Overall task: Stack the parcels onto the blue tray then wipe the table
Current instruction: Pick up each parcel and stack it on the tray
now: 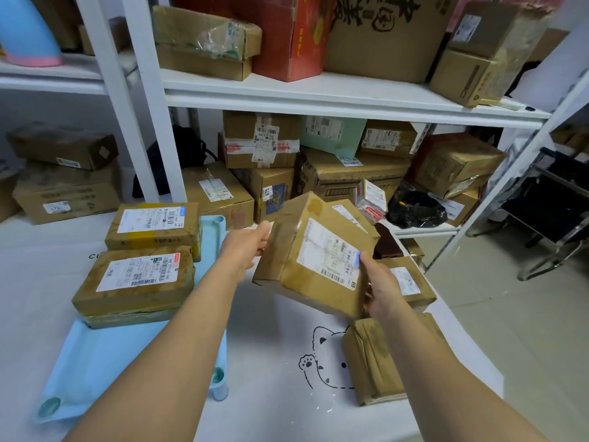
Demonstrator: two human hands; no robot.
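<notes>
Both forearms are reaching forward from the bottom edge, and between them the white table (271, 393) is showing. Just below the right forearm, nearer than the grip, one brown parcel (373, 362) is lying on the table, not yet on the tray.

Left hand (247, 247) and right hand (381, 288) are holding the lifted parcel (306, 260) together. The left fingers are curling round its far left edge, and the right thumb is pressing on the label corner while the other fingers are hidden beneath. It is hanging above the table, tilted, one corner pointing down. Its long axis seems to run from one hand to the other, far left to near right.

To the left of the grip and lower, the blue tray (95, 355) is lying lengthwise away from the person. The near stack (137, 282) and the far parcel (153, 228) are already sitting on it. I think the left hand is nearer, so the load should travel leftward and become level first.

Just behind the right hand, another parcel (411, 282) is waiting.
</notes>
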